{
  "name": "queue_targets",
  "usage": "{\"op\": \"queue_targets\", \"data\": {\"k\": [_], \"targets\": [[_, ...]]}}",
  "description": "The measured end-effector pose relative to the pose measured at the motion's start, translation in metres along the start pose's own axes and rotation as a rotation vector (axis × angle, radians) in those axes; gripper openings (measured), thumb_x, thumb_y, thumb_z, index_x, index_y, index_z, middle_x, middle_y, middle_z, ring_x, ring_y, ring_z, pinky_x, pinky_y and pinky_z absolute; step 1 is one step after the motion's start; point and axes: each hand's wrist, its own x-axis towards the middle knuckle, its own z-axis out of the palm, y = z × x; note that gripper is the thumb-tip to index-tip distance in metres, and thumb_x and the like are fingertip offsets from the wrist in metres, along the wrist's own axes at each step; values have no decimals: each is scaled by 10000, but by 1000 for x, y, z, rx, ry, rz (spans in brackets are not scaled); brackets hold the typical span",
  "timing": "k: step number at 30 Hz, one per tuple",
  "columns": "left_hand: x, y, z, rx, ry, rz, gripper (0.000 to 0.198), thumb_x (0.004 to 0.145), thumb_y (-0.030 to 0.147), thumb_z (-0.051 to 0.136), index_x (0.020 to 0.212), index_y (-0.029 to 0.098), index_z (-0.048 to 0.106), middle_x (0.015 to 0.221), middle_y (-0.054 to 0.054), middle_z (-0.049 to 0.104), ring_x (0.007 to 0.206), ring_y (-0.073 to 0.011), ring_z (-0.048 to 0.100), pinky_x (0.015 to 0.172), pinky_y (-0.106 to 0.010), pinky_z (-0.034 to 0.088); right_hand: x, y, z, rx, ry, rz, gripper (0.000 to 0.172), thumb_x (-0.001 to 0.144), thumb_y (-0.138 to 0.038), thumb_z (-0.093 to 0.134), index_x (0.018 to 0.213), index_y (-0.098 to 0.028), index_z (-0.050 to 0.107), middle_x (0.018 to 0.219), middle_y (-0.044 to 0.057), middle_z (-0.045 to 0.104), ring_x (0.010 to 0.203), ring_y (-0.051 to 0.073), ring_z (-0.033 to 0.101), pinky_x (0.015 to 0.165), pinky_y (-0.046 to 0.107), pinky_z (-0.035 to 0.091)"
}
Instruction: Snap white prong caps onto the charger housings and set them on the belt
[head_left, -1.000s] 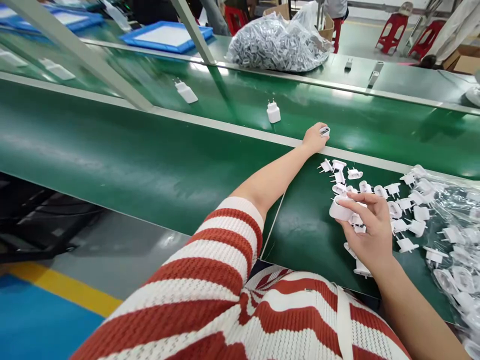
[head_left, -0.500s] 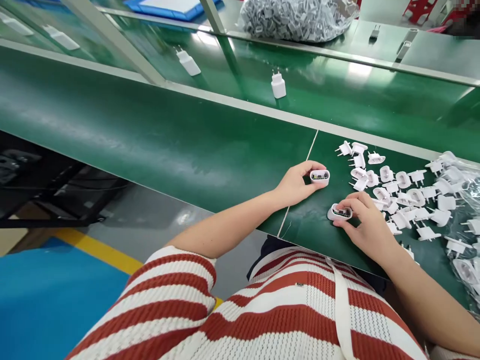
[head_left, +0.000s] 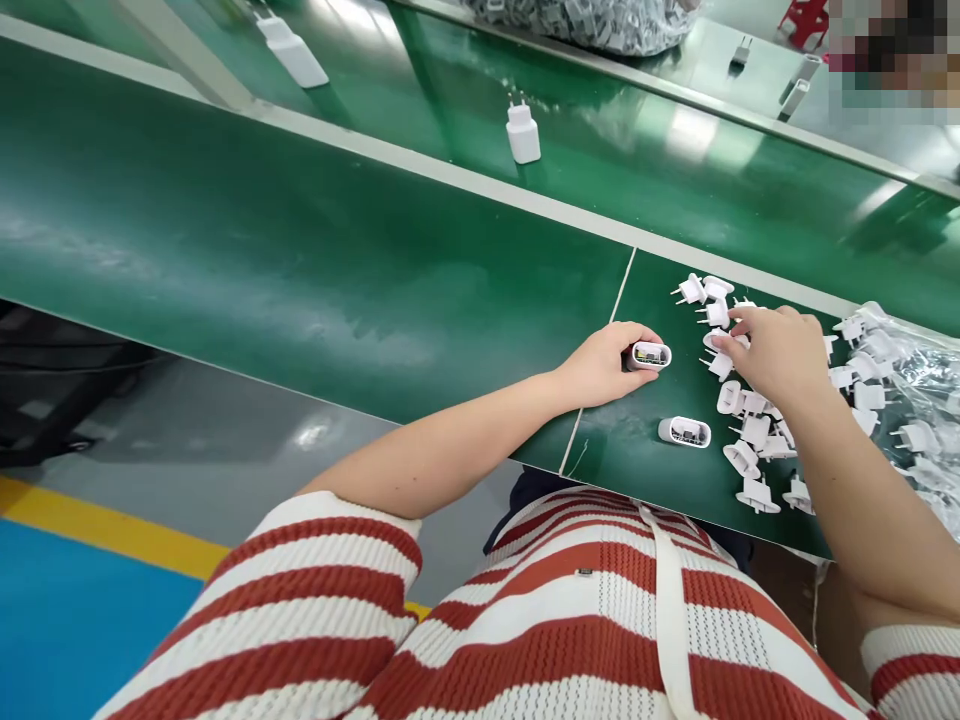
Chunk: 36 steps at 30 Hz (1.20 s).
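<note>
My left hand [head_left: 600, 365] is closed around a white charger housing [head_left: 651, 356], its open end up with circuit parts showing inside. Another open white charger housing [head_left: 685, 432] stands untouched on the green work surface, nearer my body. Over the loose white plug caps with metal pins [head_left: 754, 430], my right hand [head_left: 784, 358] reaches in from the right. Its thumb and index finger are apart, close to a plug cap [head_left: 714, 338]; whether they touch it is hard to tell. Several caps lie hidden under that hand.
A clear plastic bag [head_left: 919, 375] with more caps lies at the right. Beyond the pale rail [head_left: 450, 182], white chargers [head_left: 523, 135] stand on a green belt. A bag of grey-white parts [head_left: 592, 22] sits farther back. Part of a person shows at top right.
My right hand has let go of the nearer charger housing and moved up and right over the caps. My left hand still holds its housing. The view has shifted.
</note>
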Motion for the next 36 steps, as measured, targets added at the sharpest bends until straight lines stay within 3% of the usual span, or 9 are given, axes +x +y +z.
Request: {"op": "queue_targets", "data": {"k": [5,11,16,20,24,26,28,32,36], "targets": [[1,2,-4,16,-28,34,260,842,213,737,1100,226,705,1170,-29,736,1096,-220,663,977,-356,526,-5,2,2,295,-149,95,574,777,-394,724,1320,-220,660,981,53,757,720,238,629,706,428,499],[1,4,-3,13,-28,27,238,861,190,726,1098,202,711,1150,-29,740,1072,-211,655,940,-340,516,-7,8,2,279,-146,30,350,752,-416,741,1053,-241,780,1087,102,675,953,282,665,797,446,533],[2,3,-3,-16,-6,0,273,834,210,757,1099,196,696,1145,-42,729,1042,-213,657,909,-339,522,0,8,-7,230,-210,68,244,774,-455,753,911,-254,735,933,64,723,872,295,666,756,465,537],[2,1,-2,17,-10,43,209,844,231,742,1047,208,698,1113,-41,731,1056,-226,649,924,-361,516,-6,-2,-22,603,-62,123,381,814,-523,759,1051,-259,620,1092,88,730,895,269,724,717,424,582],[2,0,-3,33,2,73,208,842,225,727,1047,207,698,1108,-44,733,1056,-229,656,933,-367,511,-11,-26,-26,928,-159,-15,528,743,-614,838,1039,-269,570,1081,63,732,844,222,734,708,385,626],[2,0,-4,39,-1,87,219,842,230,723,1057,200,698,1110,-49,734,1057,-234,659,930,-368,510,-11,-39,-23,898,-134,-40,587,634,-585,928,1009,-254,619,962,34,729,795,212,714,660,358,621],[4,-1,-5,45,-11,104,241,844,229,720,1080,188,700,1111,-58,733,1052,-237,662,923,-368,509,-10,-49,-21,829,-48,-56,518,618,-543,953,946,-239,692,892,21,722,768,206,698,648,354,618],[8,-4,-6,79,-20,141,225,840,210,721,1061,170,717,1070,-72,720,1009,-236,659,901,-364,506,-10,-62,-26,663,60,-173,196,842,-452,823,947,-288,802,963,29,745,835,218,712,738,402,641],[10,-6,-5,75,11,168,65,827,191,737,884,163,727,982,-77,689,957,-228,651,869,-352,510,-14,-66,-33,477,26,-277,166,935,-410,728,1077,-357,794,1026,36,738,873,251,725,735,433,623]]}}
